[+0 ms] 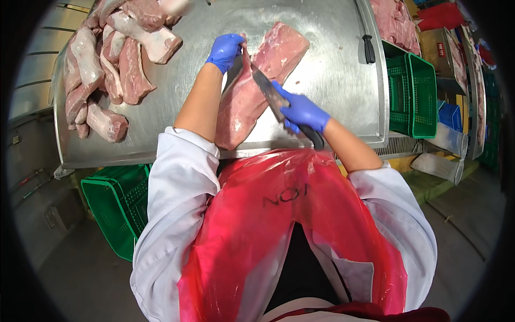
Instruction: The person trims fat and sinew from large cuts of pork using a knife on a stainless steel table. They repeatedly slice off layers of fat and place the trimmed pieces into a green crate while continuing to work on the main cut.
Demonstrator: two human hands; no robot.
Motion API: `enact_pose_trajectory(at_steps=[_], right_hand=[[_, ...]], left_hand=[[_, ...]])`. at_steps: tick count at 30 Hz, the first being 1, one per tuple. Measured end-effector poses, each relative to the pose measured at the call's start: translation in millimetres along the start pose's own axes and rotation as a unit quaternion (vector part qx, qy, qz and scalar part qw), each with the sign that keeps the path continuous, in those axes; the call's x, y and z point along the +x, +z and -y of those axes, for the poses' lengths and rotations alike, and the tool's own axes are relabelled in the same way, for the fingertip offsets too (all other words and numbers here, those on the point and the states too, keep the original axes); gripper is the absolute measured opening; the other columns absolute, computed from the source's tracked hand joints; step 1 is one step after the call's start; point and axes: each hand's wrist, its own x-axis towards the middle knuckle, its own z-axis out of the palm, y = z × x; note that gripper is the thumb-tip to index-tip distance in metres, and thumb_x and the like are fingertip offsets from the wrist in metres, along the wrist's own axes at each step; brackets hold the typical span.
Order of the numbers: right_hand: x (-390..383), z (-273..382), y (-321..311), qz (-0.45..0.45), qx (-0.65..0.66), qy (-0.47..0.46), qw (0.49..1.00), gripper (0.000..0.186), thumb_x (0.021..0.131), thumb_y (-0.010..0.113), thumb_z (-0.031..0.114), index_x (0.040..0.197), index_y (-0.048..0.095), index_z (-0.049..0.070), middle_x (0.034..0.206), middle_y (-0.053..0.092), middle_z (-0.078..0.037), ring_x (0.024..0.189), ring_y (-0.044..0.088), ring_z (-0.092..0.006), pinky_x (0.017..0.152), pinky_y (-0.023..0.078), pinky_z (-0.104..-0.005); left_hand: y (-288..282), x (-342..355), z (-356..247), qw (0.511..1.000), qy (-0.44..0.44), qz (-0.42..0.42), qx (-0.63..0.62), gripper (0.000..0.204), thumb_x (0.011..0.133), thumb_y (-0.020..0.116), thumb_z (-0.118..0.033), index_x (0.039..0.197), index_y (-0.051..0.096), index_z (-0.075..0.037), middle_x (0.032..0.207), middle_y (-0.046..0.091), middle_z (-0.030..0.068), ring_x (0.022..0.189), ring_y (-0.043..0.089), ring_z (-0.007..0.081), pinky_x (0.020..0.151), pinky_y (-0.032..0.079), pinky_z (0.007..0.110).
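A long pale-pink slab of meat (279,51) lies slantwise on the steel table in front of me. My left hand (225,51), in a blue glove, is closed on a thin strip of meat (246,61) and lifts it along the slab's left edge. In my right hand (304,110), also blue-gloved, is a knife (268,91) with a black handle. Its blade points up and to the left, its tip against the meat beside the raised strip. Fingers of my right hand lie over part of the blade's base.
Several meat pieces (86,59) are heaped at the table's far left. Another black-handled tool (368,49) lies near the right rim of the steel table (343,107). Green crates stand at right (424,96) and lower left (110,209). More meat (394,24) is at the upper right.
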Motion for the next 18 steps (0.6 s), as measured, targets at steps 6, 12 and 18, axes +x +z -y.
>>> enact_pose_trajectory(at_steps=[6,12,18], right_hand=[[55,14,8,-0.011,-0.028,-0.046,0.998,0.075,0.098,0.044,0.009,0.166,0.014,0.022,0.069,0.064,-0.011,0.05,0.061,-0.0178,0.051,0.055,-0.0335],[-23,1,20,0.041,-0.005,-0.003,0.999,0.078,0.098,0.044,0.007,0.166,0.012,0.029,0.066,0.061,-0.009,0.05,0.06,-0.0161,0.048,0.052,-0.0304],[41,27,25,0.058,-0.066,-0.046,0.995,0.076,0.1,0.046,0.011,0.166,0.013,0.027,0.069,0.064,-0.011,0.05,0.061,-0.0164,0.048,0.053,-0.0319]], left_hand=[[18,-39,-20,0.99,0.012,0.035,-0.134,0.009,0.094,0.06,-0.004,0.091,0.067,0.001,0.085,0.066,0.0065,0.068,0.057,0.0097,0.061,0.045,0.022],[-6,-66,-28,0.956,0.081,0.084,-0.271,0.006,0.094,0.06,-0.002,0.095,0.064,0.002,0.085,0.063,0.0062,0.07,0.056,0.0109,0.063,0.044,0.023],[-15,-95,-30,0.934,0.133,0.05,-0.327,0.006,0.097,0.059,-0.003,0.093,0.063,-0.001,0.086,0.063,0.0046,0.073,0.057,0.0111,0.065,0.045,0.023]])
